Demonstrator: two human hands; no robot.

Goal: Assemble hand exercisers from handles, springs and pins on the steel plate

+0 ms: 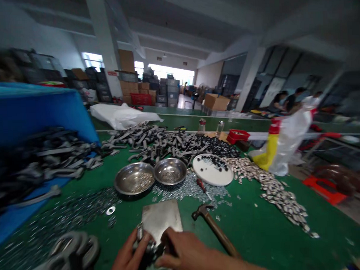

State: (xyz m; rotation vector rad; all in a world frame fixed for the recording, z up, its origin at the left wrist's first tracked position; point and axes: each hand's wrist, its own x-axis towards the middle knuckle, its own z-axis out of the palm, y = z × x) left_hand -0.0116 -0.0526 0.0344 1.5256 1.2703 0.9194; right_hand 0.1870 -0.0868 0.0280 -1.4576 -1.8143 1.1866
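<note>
My left hand (130,256) is closed around a small metal-and-black part (150,247) near the front edge of the bench. From the other side, my right hand (183,250) bends its fingers against the part's dark end; its fingertips are partly hidden and blurred. Both hands are over the near edge of a flat metal plate (162,217). A claw hammer (215,227) with a wooden handle lies just right of the plate. At the lower left sits a pile of grey curved handles (67,255).
Steel bowls (133,165) and a white plate (196,170) with black pieces stand beyond. A screwdriver (201,185) lies among loose clear-looking pieces. A blue bin (86,115) of handles is left; metal parts (278,190) spread right, near a white-and-yellow sack (287,142).
</note>
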